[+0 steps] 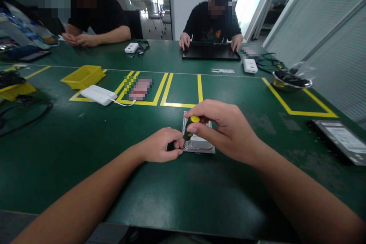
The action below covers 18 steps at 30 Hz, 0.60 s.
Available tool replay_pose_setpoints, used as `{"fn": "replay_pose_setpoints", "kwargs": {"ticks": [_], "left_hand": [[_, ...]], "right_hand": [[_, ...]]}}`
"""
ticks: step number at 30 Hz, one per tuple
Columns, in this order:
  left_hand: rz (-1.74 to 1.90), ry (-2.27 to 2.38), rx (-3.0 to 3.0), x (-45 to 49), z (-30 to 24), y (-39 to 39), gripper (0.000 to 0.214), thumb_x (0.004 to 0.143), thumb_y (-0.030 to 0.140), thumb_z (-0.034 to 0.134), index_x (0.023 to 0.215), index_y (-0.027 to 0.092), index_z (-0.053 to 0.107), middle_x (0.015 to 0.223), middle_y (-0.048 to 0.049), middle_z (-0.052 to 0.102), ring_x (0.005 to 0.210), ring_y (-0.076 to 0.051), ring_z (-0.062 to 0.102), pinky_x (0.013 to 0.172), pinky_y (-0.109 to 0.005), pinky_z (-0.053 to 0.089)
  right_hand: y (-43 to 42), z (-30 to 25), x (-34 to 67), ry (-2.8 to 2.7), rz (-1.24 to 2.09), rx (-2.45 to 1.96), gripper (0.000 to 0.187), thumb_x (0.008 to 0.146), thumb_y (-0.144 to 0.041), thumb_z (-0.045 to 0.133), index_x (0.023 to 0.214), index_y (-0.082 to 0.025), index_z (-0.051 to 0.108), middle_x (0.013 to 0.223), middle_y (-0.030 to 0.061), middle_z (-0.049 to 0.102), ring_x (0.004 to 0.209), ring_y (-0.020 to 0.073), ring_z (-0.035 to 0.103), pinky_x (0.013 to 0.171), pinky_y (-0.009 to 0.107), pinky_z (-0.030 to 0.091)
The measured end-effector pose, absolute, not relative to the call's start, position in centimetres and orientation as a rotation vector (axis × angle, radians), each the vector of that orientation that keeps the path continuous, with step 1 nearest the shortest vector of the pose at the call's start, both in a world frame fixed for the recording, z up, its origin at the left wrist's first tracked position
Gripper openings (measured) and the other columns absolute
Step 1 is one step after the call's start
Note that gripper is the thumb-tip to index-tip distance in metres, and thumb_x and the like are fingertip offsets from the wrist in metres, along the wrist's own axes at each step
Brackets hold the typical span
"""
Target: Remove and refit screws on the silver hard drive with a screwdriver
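A silver hard drive (200, 145) lies flat on the green table (85, 152) in front of me. My right hand (225, 127) is closed round a screwdriver (191, 125) with a black and yellow handle, held upright over the drive's left side. My left hand (160, 149) is curled shut against the drive's left edge, pinching near the screwdriver's lower end. What its fingertips grip is hidden.
A second hard drive (340, 140) lies at the right edge. A white box with a cable (98, 94) and a yellow tray (83, 76) sit at the left, a metal bowl (291, 80) at the far right. Two people sit across the table, one at a laptop (211, 52).
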<state>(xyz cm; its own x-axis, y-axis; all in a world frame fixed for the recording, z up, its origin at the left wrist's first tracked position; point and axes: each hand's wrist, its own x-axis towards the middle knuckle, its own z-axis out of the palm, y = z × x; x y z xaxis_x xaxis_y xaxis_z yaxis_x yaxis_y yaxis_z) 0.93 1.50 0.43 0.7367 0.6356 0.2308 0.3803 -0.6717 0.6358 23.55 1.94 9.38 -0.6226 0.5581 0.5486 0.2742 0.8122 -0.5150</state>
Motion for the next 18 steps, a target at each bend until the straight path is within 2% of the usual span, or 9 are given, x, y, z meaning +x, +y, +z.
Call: {"fn": "replay_pose_setpoints", "kwargs": {"ticks": [9,14,18], "left_hand": [[0.500,0.802,2.349,0.89,0.45,1.58,0.004,0.081,0.019,0.060,0.081,0.016,0.058,0.080,-0.0004,0.064,0.075,-0.014,0.059,0.076,-0.028,0.045],[0.511,0.796,2.324,0.87,0.43,1.58,0.004,0.080,0.019,0.061,0.080,0.016,0.058,0.076,0.0009,0.063,0.071,-0.013,0.058,0.073,-0.027,0.044],[0.515,0.808,2.366,0.80,0.47,1.58,0.005,0.080,0.020,0.062,0.080,0.016,0.060,0.080,-0.0007,0.065,0.076,-0.015,0.060,0.074,-0.028,0.044]], "right_hand": [[1.71,9.49,23.61,-2.303,0.531,-0.554,0.026,0.095,-0.029,0.062,0.111,-0.010,0.070,0.100,0.0055,0.073,0.089,0.0122,0.065,0.081,0.023,0.048],[1.38,9.73,23.73,-2.314,0.574,-0.519,0.026,0.094,-0.025,0.063,0.113,-0.009,0.069,0.104,0.0044,0.073,0.092,0.0094,0.065,0.084,0.019,0.047],[0.96,10.19,23.97,-2.337,0.611,-0.501,0.023,0.094,-0.019,0.062,0.115,-0.010,0.068,0.108,0.0019,0.073,0.096,0.0063,0.065,0.087,0.013,0.045]]}}
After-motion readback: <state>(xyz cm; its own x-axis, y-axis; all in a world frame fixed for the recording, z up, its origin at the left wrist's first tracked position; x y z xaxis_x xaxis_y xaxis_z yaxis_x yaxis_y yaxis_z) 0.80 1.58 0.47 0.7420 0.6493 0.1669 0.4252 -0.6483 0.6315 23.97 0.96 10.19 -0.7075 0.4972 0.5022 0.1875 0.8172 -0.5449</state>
